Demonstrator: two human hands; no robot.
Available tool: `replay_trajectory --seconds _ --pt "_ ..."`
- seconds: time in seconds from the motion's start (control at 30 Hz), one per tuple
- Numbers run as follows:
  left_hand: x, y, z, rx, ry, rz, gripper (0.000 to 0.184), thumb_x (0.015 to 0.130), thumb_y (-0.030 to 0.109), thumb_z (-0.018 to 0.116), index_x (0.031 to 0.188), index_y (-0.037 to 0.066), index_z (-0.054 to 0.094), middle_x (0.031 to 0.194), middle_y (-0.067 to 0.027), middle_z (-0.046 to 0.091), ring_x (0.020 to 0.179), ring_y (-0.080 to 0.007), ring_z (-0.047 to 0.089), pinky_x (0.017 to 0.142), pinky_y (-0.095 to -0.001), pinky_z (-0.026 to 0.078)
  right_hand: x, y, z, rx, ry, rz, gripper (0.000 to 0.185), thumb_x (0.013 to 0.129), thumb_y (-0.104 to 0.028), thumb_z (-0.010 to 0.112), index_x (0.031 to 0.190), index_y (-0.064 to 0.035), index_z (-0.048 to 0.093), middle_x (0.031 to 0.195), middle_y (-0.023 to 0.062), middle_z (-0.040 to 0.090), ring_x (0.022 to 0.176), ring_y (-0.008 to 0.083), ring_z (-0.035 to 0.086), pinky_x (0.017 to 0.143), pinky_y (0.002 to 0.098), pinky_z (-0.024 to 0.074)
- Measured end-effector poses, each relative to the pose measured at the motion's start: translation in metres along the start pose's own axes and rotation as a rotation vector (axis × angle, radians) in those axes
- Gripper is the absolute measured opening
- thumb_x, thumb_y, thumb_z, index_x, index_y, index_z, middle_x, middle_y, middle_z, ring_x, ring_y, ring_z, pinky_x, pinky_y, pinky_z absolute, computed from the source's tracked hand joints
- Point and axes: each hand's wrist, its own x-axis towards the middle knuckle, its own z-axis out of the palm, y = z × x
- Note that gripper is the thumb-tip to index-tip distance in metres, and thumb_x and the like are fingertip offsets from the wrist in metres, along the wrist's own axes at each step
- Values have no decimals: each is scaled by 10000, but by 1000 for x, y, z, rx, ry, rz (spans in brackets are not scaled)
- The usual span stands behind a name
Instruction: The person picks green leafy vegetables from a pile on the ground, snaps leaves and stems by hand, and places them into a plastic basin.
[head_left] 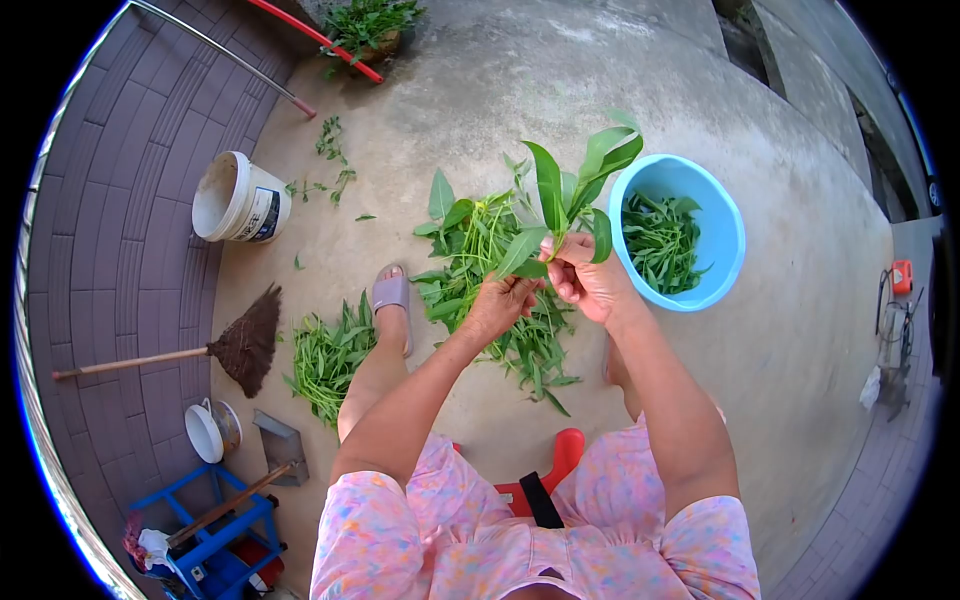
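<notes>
My right hand (pixel 592 282) is closed in a pinch around the stem of a leafy green sprig (pixel 553 190), its broad leaves fanning upward. Close beside it, the fingers of my left hand (pixel 505 303) are pressed together at the sprig's lower leaves and stem. Below both hands, a loose pile of long-leaved greens (pixel 485 245) with pale stems lies on the concrete between my feet. To the right stands a light blue basin (pixel 728 240) with picked leaves (pixel 662 243) in it. A second bunch of greens (pixel 330 362) rests left of my foot.
A white bucket (pixel 222 200) lies tilted by the tiled wall (pixel 110 230). Also on the left are a broom (pixel 245 340), a smaller pail (pixel 207 432), a dustpan (pixel 280 445) and a blue frame (pixel 215 560). A potted plant (pixel 365 25) stands at the top. Beneath me is a red stool (pixel 568 452).
</notes>
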Motion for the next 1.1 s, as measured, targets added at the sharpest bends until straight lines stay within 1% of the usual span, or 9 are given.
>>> replay_trajectory --seconds 0.17,0.4,0.43,0.5,0.57,0.63,0.67,0.93,1.1 --pt "-3 7 1 91 27 -25 151 842 99 439 918 24 545 711 -19 537 553 -68 478 447 -207 415 0 0 0 25 20 37 185 720 -200 641 666 -42 563 459 6 453 318 57 361 287 163 238" --pt "-1 4 -1 8 40 -73 268 814 32 431 1069 51 509 722 -14 534 549 -71 471 450 -207 424 0 1 -3 86 -13 19 290 701 -146 642 929 -15 519 612 22 498 448 77 465 299 163 261" --pt "-3 7 0 1 42 -66 241 824 139 466 1042 48 514 683 -10 514 548 -73 477 449 -207 425 0 1 -3 119 -8 39 340 691 -137 646 972 -14 499 640 26 501 472 81 477 303 163 266" --pt "-4 9 1 -6 44 -59 271 834 247 500 1014 45 519 644 -7 493 548 -75 484 448 -206 426 0 1 -3 100 1 36 351 693 -167 645 976 -18 500 642 29 502 475 81 476 306 163 266" --pt "-3 8 1 27 60 -70 240 843 233 486 991 50 534 632 2 488 536 -70 473 445 -203 420 -1 0 -5 80 9 31 364 695 -197 644 980 -22 500 643 33 503 478 81 474 309 164 266" --pt "-1 6 -1 38 39 -68 200 840 171 473 980 42 533 688 -8 516 543 -70 470 447 -207 425 -1 -2 -8 178 -74 105 142 688 -104 582 776 -71 476 609 46 538 413 77 437 328 168 263" --pt "-1 5 -2 49 16 -67 170 837 109 459 970 33 532 745 -19 545 550 -71 467 448 -210 429 -2 -2 -7 178 -74 105 142 688 -104 582 776 -71 476 609 46 538 413 77 437 328 168 263" --pt "-1 5 -2 18 39 -80 155 838 147 479 932 39 537 740 -10 536 542 -66 458 443 -207 418 -4 -6 -3 173 -129 126 381 703 -430 619 839 -116 452 605 20 514 453 68 435 335 166 274" --pt "-1 4 -1 17 43 -72 160 837 143 481 941 36 537 737 -9 536 540 -64 457 441 -205 417 -4 -8 -2 99 -77 116 385 759 -434 551 873 -77 460 579 12 486 449 64 410 337 165 265"
